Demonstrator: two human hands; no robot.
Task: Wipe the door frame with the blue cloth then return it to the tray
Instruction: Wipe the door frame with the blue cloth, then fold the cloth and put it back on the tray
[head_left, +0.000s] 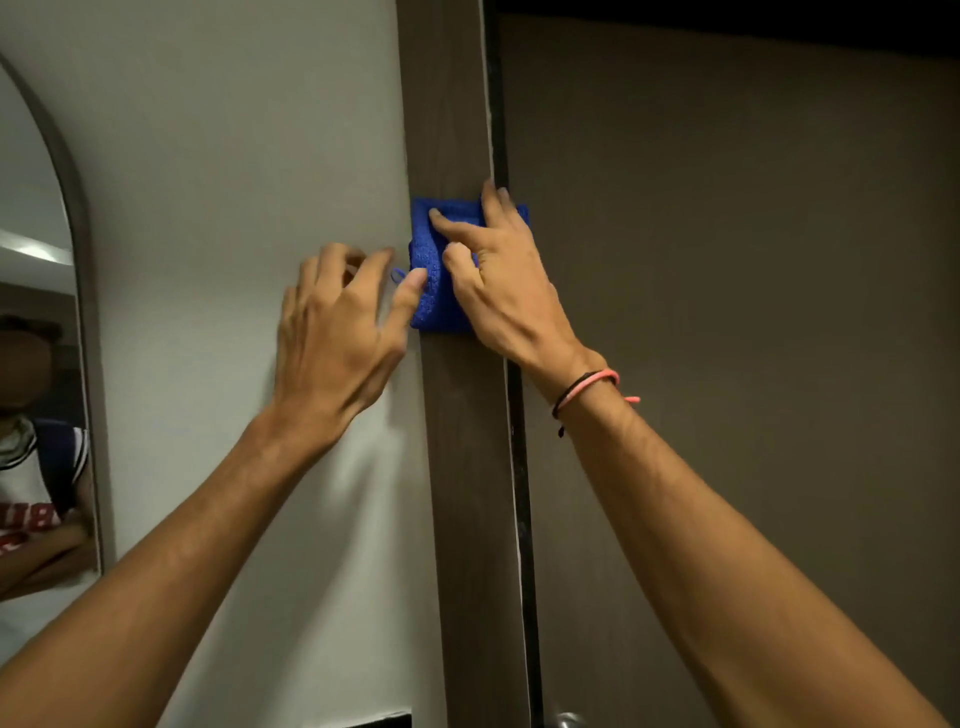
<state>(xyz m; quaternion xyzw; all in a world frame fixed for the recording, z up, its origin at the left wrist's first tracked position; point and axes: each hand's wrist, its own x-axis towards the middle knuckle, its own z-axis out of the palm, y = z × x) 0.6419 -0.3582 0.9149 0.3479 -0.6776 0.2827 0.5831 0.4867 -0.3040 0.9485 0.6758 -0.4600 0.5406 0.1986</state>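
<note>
A folded blue cloth (434, 291) lies flat against the brown door frame (457, 467), at about the middle of the view. My right hand (498, 275) presses on the cloth with its fingers spread across it. My left hand (337, 332) hovers just left of the frame over the white wall, fingers apart, its thumb tip touching the cloth's left edge near a small blue loop. The tray is not in view.
A brown door (727, 312) fills the right side, with a dark gap along the frame and a metal knob (569, 721) at the bottom edge. White wall (234, 156) lies left of the frame. An arched mirror (41, 364) at far left reflects a person.
</note>
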